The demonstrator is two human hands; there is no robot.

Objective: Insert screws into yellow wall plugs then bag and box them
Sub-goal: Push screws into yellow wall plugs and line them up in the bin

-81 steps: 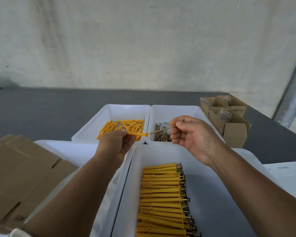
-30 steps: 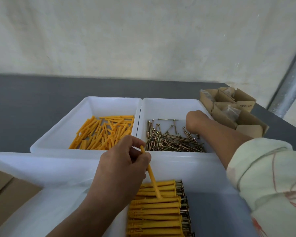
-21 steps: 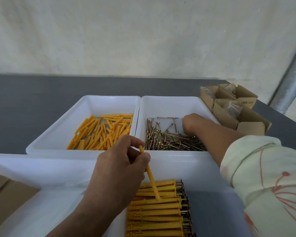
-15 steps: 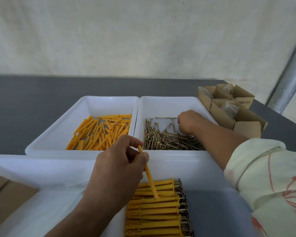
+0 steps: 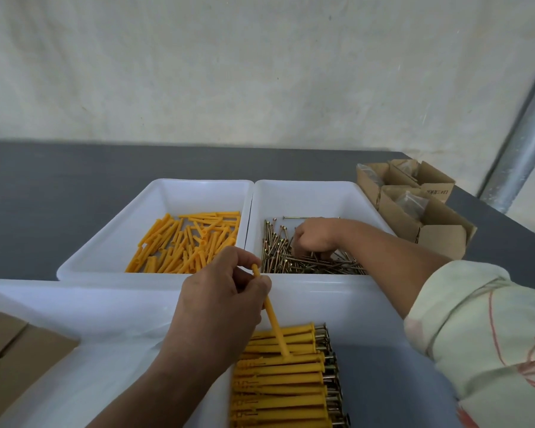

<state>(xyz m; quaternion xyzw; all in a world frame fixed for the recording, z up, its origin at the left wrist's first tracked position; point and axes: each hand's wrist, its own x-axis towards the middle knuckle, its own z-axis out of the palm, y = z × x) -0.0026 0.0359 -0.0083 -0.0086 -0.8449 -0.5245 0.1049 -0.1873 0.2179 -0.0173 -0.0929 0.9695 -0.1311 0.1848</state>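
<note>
Reaching into the far right tray [image 5: 309, 196], the right hand [image 5: 314, 239] is sunk among the screws [image 5: 315, 267], fingers curled down; whether a screw is gripped cannot be told. A plug [image 5: 271, 316] is pinched by the left hand [image 5: 223, 304] and held tilted, its lower tip over the row of filled plugs [image 5: 278, 384] in the near tray [image 5: 337, 291]. The far left tray [image 5: 167, 193] is strewn with loose plugs [image 5: 186, 245]. On the worktop [image 5: 59, 186] to the right, open boxes [image 5: 414, 208] are set.

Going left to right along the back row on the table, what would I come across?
First the white tray of loose yellow wall plugs → white tray of screws, with the right hand in it → open cardboard boxes → metal pole by the wall.
</note>
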